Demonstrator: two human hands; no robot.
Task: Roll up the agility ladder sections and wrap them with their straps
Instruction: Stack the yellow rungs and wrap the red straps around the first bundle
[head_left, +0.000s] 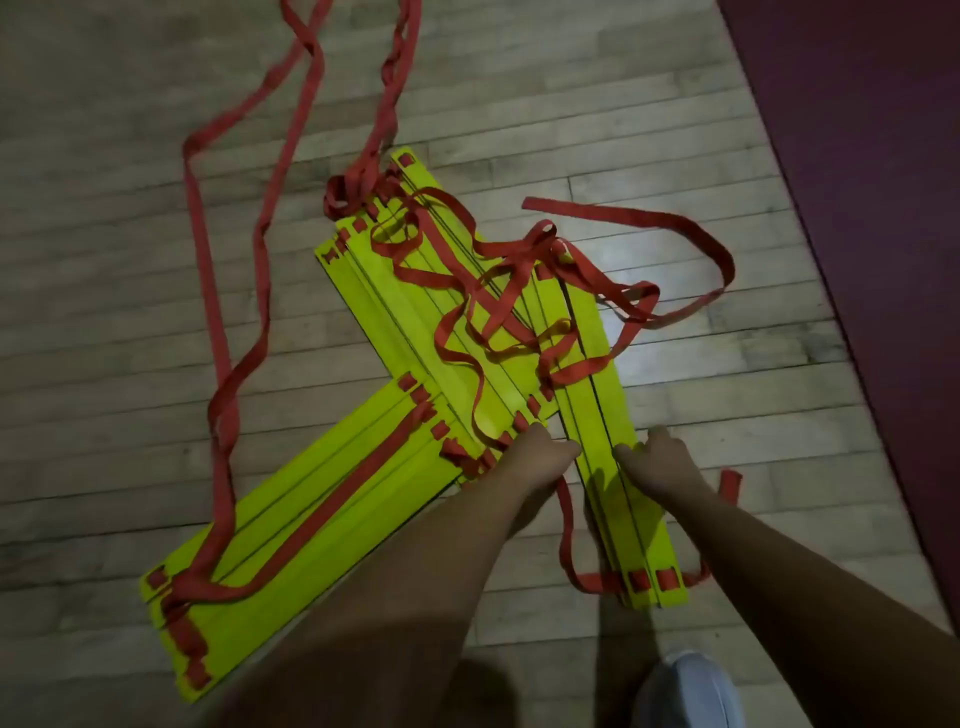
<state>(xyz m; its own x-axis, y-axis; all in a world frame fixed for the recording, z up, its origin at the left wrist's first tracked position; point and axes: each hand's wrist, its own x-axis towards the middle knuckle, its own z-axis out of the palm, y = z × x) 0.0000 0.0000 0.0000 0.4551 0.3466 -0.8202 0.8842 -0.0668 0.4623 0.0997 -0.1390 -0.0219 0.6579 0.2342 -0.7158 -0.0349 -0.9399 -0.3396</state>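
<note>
two hands on the right rung stack (613, 467): left hand (540, 457) and right hand (657, 460) each curled, gripping its edges. red straps (498, 306) tangled over the middle stack (415, 312).

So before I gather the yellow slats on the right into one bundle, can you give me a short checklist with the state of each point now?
1. Both hands on the right stack of slats: ok. The left hand and right hand rest on its two sides.
2. Slats lined up: not ok. The middle stack and left stack fan out at other angles.
3. Red strap free of knots: not ok. It lies tangled over the middle stack.
4. Strap clear of the hands: not ok. A loop runs under the left wrist.
5. Firm grip: cannot tell. The fingers look pressed on, not closed.
6. Floor free for working: ok.
</note>
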